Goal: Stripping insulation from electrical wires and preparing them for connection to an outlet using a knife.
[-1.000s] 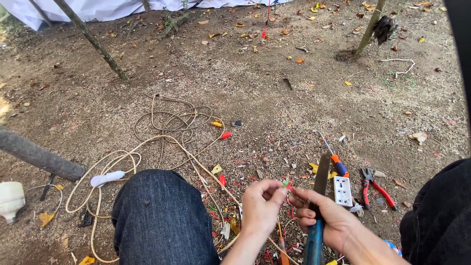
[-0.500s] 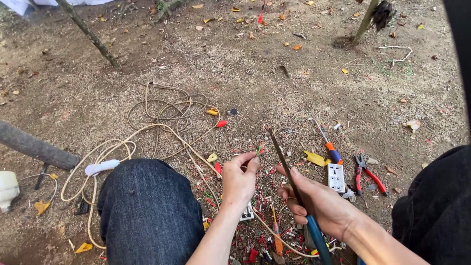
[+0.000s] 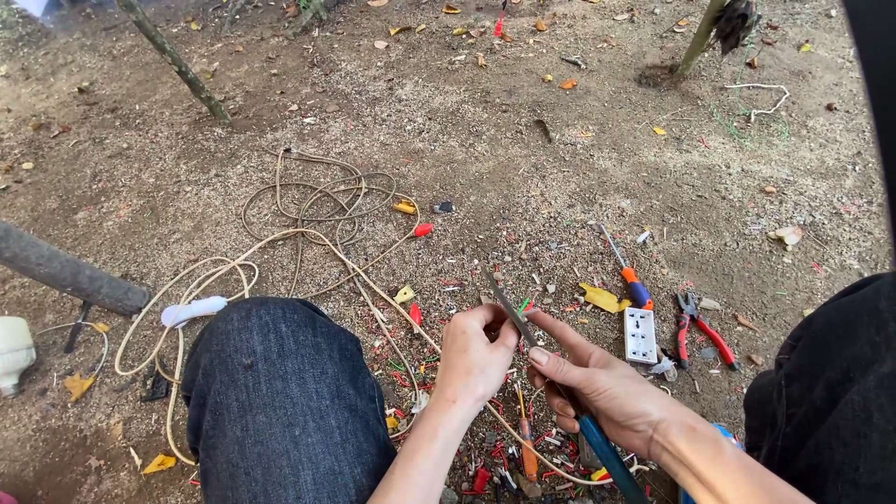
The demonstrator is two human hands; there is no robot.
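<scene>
Lower centre of frame: your right hand [image 3: 607,392] is closed around the blue handle of a long, thin dark metal blade tool [image 3: 509,313]; your left hand [image 3: 476,359] pinches its grip on the blade near mid-length. The tool looks light and stiff, likely sharp-edged, so hold it by the handle. Since half a second ago the blade has tilted lower and your hands have drawn closer. The beige coiled cable [image 3: 308,201] lies upper left on the dirt ground [image 3: 560,159].
</scene>
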